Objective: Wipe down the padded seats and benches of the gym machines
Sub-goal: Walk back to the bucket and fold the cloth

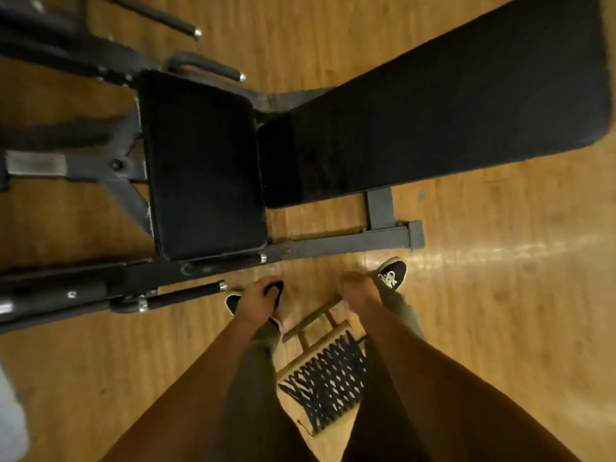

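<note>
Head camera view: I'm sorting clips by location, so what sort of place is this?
Probably a gym: a black padded seat and long padded bench on a steel frame, with a grip handle beside, on a wood floor.

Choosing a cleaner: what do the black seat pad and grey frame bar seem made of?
Square black seat pad: probably vinyl over foam, matte, soft rounded edges. Grey square-section frame bar: likely painted steel, flat faces, dull scuffed finish.
</note>
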Demonstrator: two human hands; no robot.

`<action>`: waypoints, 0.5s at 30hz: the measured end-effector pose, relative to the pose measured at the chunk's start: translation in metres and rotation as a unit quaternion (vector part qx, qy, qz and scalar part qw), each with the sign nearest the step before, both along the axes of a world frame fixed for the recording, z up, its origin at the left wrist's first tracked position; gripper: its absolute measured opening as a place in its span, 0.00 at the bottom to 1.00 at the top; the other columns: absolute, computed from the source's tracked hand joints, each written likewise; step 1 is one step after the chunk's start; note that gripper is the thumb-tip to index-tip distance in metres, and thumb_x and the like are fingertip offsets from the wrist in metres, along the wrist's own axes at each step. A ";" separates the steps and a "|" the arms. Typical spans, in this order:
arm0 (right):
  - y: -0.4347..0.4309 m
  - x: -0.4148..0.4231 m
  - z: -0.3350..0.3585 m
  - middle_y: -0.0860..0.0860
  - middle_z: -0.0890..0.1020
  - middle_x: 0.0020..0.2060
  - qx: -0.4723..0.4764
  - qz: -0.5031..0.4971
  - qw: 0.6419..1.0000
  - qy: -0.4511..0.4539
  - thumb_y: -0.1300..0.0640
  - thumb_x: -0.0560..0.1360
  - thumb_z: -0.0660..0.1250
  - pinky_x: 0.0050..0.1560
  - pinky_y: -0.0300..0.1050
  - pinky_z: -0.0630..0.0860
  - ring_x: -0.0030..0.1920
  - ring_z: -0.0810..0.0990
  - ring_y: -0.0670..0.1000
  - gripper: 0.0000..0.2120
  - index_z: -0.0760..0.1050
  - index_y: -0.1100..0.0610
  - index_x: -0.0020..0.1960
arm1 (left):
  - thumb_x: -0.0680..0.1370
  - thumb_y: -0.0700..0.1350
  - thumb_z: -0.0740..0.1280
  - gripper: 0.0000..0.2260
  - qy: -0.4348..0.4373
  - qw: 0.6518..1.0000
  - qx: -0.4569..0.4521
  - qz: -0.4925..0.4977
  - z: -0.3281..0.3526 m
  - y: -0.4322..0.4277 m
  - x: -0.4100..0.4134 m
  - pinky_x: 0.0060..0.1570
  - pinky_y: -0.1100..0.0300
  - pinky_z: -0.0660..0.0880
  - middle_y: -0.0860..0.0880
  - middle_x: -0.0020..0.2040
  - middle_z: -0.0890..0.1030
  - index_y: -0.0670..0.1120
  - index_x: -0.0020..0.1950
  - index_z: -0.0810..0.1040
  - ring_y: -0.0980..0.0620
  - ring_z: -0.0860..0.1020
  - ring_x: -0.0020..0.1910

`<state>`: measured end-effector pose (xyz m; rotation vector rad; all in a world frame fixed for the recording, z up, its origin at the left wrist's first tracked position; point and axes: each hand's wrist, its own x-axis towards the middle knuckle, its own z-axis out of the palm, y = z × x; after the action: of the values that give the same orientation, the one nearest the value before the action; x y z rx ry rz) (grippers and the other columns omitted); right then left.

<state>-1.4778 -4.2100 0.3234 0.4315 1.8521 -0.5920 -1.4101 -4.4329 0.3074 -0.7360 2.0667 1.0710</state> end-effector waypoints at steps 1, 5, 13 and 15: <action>0.012 0.000 0.015 0.56 0.80 0.58 -0.009 -0.059 0.998 0.014 0.62 0.81 0.58 0.58 0.49 0.77 0.59 0.80 0.58 0.13 0.76 0.61 0.62 | 0.82 0.38 0.62 0.12 0.003 0.999 -0.006 -0.037 0.019 0.004 -0.008 0.63 0.58 0.72 0.45 0.60 0.81 0.43 0.63 0.80 0.47 0.78 0.59; 0.075 -0.004 0.098 0.53 0.80 0.50 -0.025 -0.325 0.942 0.083 0.53 0.80 0.58 0.56 0.53 0.78 0.51 0.79 0.56 0.12 0.78 0.56 0.55 | 0.83 0.42 0.63 0.13 0.028 0.985 -0.014 -0.167 0.085 0.034 -0.063 0.62 0.55 0.73 0.46 0.64 0.80 0.45 0.67 0.79 0.47 0.78 0.62; 0.188 0.075 0.178 0.54 0.80 0.54 0.012 -0.537 0.828 0.160 0.55 0.81 0.62 0.44 0.44 0.72 0.43 0.78 0.51 0.15 0.76 0.56 0.66 | 0.83 0.42 0.63 0.14 0.075 0.938 0.000 -0.337 0.166 0.125 -0.152 0.63 0.54 0.73 0.47 0.63 0.79 0.46 0.67 0.78 0.47 0.77 0.63; 0.212 0.103 0.183 0.52 0.80 0.55 0.018 -0.557 0.817 0.149 0.52 0.79 0.63 0.51 0.45 0.74 0.50 0.79 0.53 0.16 0.77 0.54 0.65 | 0.83 0.43 0.63 0.14 0.083 0.928 -0.005 -0.363 0.177 0.156 -0.168 0.62 0.53 0.75 0.47 0.63 0.80 0.48 0.68 0.78 0.48 0.78 0.62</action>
<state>-1.3747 -3.9981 0.5065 1.5660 1.7515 -1.4640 -1.5778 -4.2774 0.4844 0.1471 2.2041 0.7018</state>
